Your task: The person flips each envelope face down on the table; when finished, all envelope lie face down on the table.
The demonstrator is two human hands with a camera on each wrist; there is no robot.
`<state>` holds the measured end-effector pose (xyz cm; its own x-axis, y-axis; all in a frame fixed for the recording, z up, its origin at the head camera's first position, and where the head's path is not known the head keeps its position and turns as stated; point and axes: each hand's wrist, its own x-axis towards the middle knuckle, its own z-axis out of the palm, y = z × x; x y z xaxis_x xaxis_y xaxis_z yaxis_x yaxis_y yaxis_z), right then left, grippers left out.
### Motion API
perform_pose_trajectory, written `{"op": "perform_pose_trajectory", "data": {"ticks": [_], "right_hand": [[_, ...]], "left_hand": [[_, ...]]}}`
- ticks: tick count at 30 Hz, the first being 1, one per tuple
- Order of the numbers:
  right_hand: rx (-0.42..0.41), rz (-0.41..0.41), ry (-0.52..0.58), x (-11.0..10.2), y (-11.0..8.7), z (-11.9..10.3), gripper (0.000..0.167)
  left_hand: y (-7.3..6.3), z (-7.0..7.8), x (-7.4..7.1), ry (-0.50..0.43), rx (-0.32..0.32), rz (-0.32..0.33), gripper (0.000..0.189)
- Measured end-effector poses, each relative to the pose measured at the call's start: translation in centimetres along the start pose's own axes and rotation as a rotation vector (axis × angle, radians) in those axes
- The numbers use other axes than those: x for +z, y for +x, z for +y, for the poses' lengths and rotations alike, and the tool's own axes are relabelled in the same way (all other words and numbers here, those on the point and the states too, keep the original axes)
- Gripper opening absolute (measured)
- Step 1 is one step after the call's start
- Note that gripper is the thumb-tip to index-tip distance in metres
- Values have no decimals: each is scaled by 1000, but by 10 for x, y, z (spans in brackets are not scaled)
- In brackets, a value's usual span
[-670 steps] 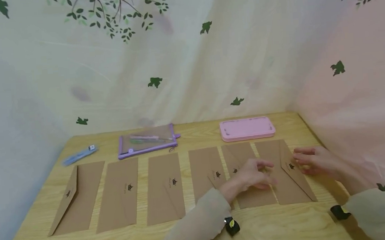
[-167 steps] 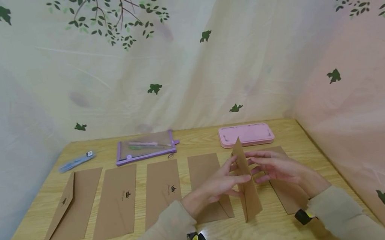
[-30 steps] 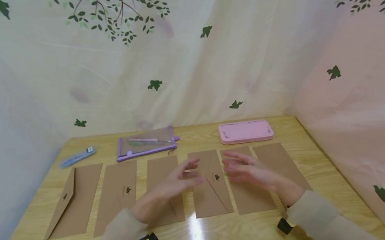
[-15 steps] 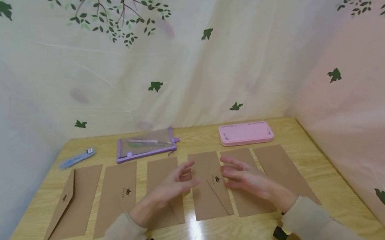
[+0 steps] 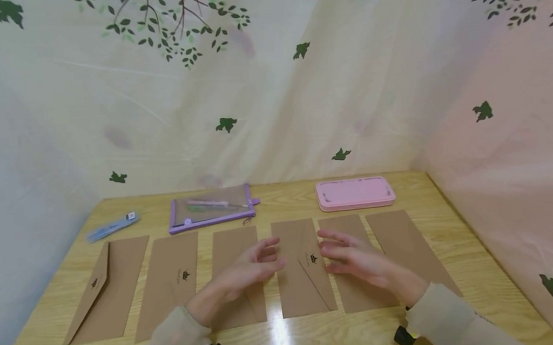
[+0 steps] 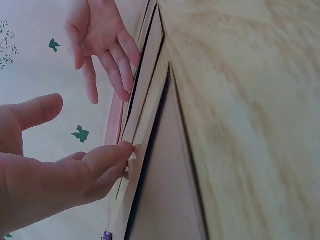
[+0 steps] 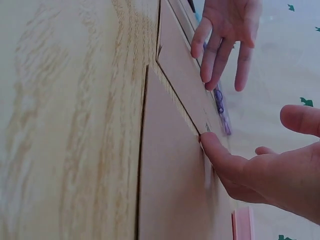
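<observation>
Several brown kraft envelopes lie flat in a row across the table. My two hands face each other around the fourth from the left, a flap-side-up envelope (image 5: 297, 290) with a small black crown print. My left hand (image 5: 242, 270) is over the third envelope (image 5: 239, 313), fingers loosely bent and holding nothing. Over the fifth, plain-faced envelope (image 5: 364, 298) is my right hand (image 5: 361, 258), also relaxed and holding nothing. Whether any fingertips touch paper, I cannot tell. The rightmost envelope (image 5: 411, 251) shows a plain face; the leftmost envelope (image 5: 120, 298) has its flap slightly raised.
Behind the row on the wooden table (image 5: 290, 344) lie a blue packet (image 5: 113, 227), a purple-edged mesh zip pouch (image 5: 211, 209) with pens inside, and a pink case (image 5: 355, 193). A second crown-printed envelope (image 5: 170, 278) is left of the third. Printed cloth (image 5: 270, 86) hangs behind.
The rightmost envelope went from flap side to plain side up. The fifth, held upright between both hands earlier, now lies plain side up. Both hands have moved left, then stayed nearly still.
</observation>
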<state>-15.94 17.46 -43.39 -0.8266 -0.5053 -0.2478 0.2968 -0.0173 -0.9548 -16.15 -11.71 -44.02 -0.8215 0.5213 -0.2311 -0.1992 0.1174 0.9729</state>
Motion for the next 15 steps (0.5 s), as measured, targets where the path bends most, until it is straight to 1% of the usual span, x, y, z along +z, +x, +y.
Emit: {"op": "perform_pose_trajectory", "data": {"ticks": [8, 12, 15], "right_hand": [[5, -4, 4, -3, 3, 1, 69], [11, -11, -4, -4, 5, 1, 71], [20, -14, -10, -4, 6, 0, 72]], "left_hand": [[1, 2, -1, -55, -18, 0, 72], [1, 1, -2, -64, -20, -1, 70], [2, -1, -1, -65, -22, -6, 72]]}}
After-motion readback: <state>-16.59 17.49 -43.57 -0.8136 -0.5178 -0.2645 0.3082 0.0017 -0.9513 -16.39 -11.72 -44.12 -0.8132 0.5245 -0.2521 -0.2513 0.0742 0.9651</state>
